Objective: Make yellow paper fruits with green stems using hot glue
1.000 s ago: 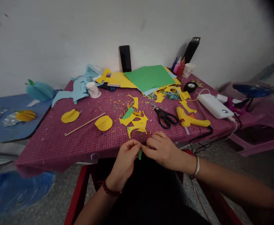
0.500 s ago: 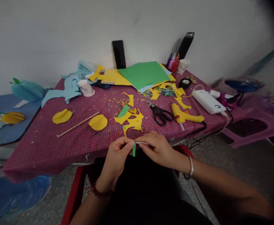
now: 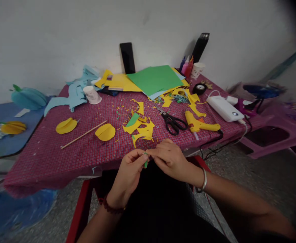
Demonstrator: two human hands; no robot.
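My left hand [image 3: 129, 169] pinches a small narrow strip of green paper [image 3: 145, 164] between thumb and forefinger, over my lap just off the table's front edge. Against the upper end of this strip, my right hand [image 3: 170, 159] has its thumb and fingers closed. The fingertips of both hands meet there and cover most of the paper. Yellow and green paper scraps [image 3: 144, 130] lie on the table just beyond my hands. Black-handled scissors [image 3: 174, 123] and a yellow glue gun [image 3: 201, 125] rest to the right of those scraps.
Two yellow folded paper rounds [image 3: 105, 132] and a wooden stick [image 3: 83, 135] lie on the checked cloth [image 3: 49, 152]. Green sheets [image 3: 158, 79], a phone [image 3: 127, 58] and paper cups [image 3: 92, 95] stand farther back. A white power box [image 3: 225, 108] with cables sits right.
My right fingers have shifted over the white strip that showed between them, which is now hidden. Less of the green strip shows below my left fingertips. The things on the table stay put.
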